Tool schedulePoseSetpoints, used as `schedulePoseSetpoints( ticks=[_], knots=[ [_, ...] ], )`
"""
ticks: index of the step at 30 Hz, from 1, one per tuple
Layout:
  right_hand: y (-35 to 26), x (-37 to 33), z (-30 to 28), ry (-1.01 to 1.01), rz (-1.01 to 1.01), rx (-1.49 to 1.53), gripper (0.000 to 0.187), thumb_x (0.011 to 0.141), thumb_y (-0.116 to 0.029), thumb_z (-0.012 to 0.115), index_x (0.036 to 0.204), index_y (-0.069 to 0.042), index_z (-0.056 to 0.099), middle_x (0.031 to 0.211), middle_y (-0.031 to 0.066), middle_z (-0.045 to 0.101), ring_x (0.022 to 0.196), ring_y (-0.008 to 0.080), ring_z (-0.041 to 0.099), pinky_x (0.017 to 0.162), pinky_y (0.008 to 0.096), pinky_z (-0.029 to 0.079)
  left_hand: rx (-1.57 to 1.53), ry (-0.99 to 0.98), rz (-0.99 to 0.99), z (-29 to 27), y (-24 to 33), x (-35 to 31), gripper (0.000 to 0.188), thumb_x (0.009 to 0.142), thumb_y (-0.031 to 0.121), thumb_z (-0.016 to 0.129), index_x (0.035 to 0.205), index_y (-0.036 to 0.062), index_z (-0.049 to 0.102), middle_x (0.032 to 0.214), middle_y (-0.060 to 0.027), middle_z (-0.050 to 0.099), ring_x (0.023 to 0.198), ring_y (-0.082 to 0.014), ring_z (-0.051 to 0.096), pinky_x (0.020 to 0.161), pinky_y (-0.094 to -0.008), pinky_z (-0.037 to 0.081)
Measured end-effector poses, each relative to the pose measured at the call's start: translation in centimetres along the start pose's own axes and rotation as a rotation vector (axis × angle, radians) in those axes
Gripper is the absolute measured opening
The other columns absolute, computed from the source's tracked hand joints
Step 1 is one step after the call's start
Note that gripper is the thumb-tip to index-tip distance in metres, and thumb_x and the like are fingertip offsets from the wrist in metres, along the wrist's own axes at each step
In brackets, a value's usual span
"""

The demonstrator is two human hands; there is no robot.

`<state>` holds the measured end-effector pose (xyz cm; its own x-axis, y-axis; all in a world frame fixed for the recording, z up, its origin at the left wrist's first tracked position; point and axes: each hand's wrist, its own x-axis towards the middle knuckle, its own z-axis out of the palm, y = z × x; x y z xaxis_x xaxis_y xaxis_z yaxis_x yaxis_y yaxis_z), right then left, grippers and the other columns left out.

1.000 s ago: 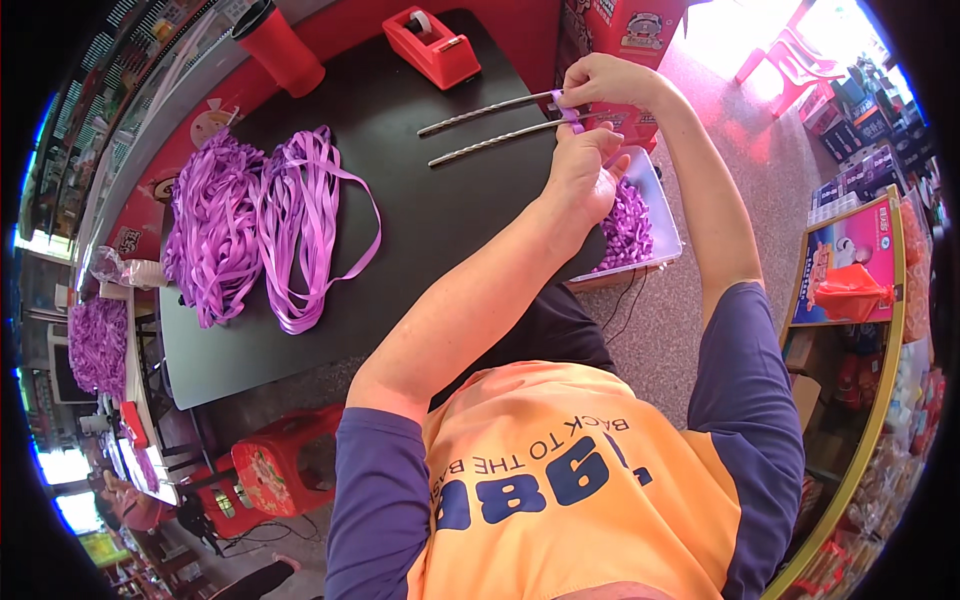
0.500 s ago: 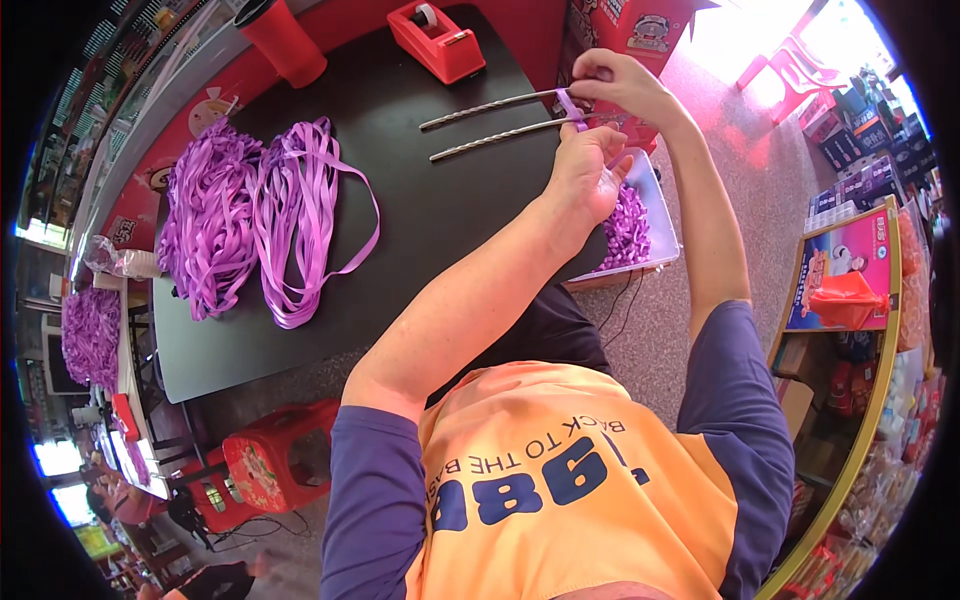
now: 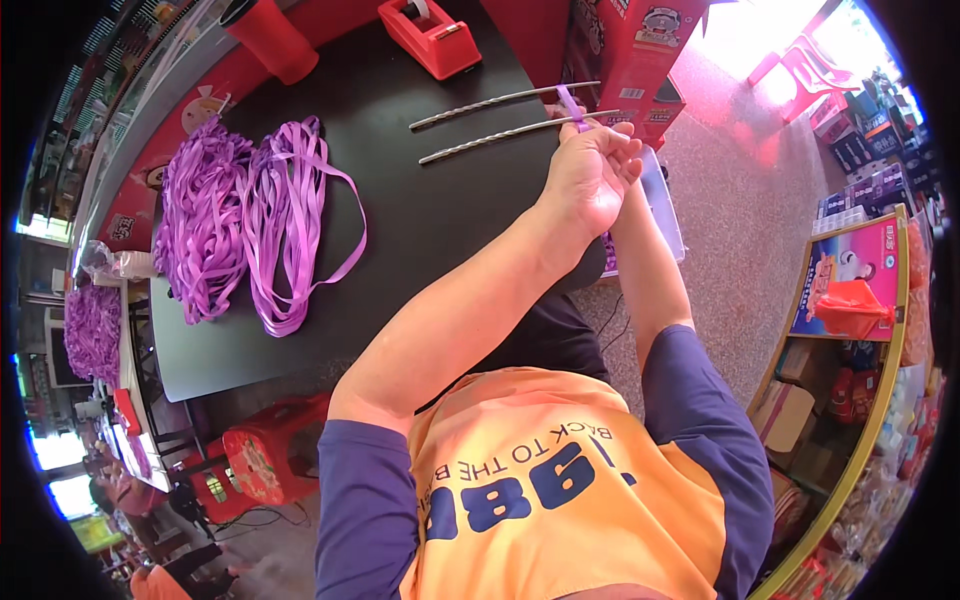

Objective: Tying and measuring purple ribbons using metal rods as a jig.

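Two twisted metal rods [image 3: 490,140] run side by side over the far right edge of the dark table. A short purple ribbon [image 3: 570,100] crosses both near their right ends. My left hand [image 3: 590,178] is closed at the nearer rod, thumb and index finger pinching the ribbon, while its other fingers curl loosely. My right hand is mostly hidden behind the left one, and its forearm [image 3: 655,265] reaches up over the bin. Whether its fingers hold anything does not show. Below the hands, a white plastic bin [image 3: 668,205] with small purple ribbon pieces is partly covered by my arms.
Two heaps of purple ribbon [image 3: 205,225] lie on the table's left part. A red tape dispenser [image 3: 440,45] and a red cylinder [image 3: 270,40] stand at its far side. Red stools [image 3: 265,460] are at lower left, a yellow-framed shelf [image 3: 850,420] at right.
My right hand has left the rods' far ends and come down toward me, behind my left hand. The left hand keeps its pinch at the ribbon. The view has shifted slightly.
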<state>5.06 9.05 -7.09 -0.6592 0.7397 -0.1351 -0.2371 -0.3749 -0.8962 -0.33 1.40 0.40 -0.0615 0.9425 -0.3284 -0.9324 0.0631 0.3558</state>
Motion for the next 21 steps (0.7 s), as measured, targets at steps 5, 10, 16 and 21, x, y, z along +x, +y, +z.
schedulePoseSetpoints(
  ticks=[5,10,16,21],
  knots=[
    [0.4,-2.6,0.4,0.003,0.037,0.053,0.036,0.079,-0.013,0.062,0.112,-0.001,0.059,0.125,0.0121,0.047,0.104,0.0141,0.054,0.069,0.0206,0.050,0.011,0.019,0.007,0.4,0.0,-0.1,0.033,0.073,-0.005,0.052,0.100,0.0106,0.041,0.100,-0.0080,0.053,0.086,-0.0215,0.054,0.077,-0.0369,0.044],
    [-0.1,-0.7,-0.1,-0.002,0.055,0.109,0.037,0.079,-0.014,0.061,0.114,-0.001,0.058,0.129,0.0128,0.043,0.106,0.0147,0.053,0.068,0.0206,0.051,0.025,0.014,0.009,0.0,0.0,0.0,0.047,0.072,-0.004,0.050,0.112,0.0151,0.036,0.100,-0.0082,0.053,0.083,-0.0202,0.055,0.074,-0.0372,0.043],
    [-1.0,1.1,0.1,0.001,0.074,0.166,0.039,0.079,-0.014,0.060,0.116,-0.002,0.057,0.134,0.0136,0.039,0.108,0.0155,0.053,0.066,0.0206,0.051,0.019,0.008,0.003,0.2,-0.2,-0.1,0.045,0.073,-0.004,0.050,0.111,0.0150,0.037,0.100,-0.0080,0.053,0.084,-0.0208,0.055,0.075,-0.0369,0.043],
    [-0.9,0.5,0.0,-0.017,0.104,0.209,0.041,0.079,-0.014,0.059,0.117,-0.002,0.057,0.138,0.0143,0.035,0.110,0.0161,0.052,0.065,0.0206,0.052,0.019,-0.013,-0.014,-0.2,0.1,0.1,0.046,0.073,-0.005,0.050,0.112,0.0155,0.037,0.098,-0.0071,0.054,0.085,-0.0198,0.055,0.076,-0.0364,0.043]
  ],
)
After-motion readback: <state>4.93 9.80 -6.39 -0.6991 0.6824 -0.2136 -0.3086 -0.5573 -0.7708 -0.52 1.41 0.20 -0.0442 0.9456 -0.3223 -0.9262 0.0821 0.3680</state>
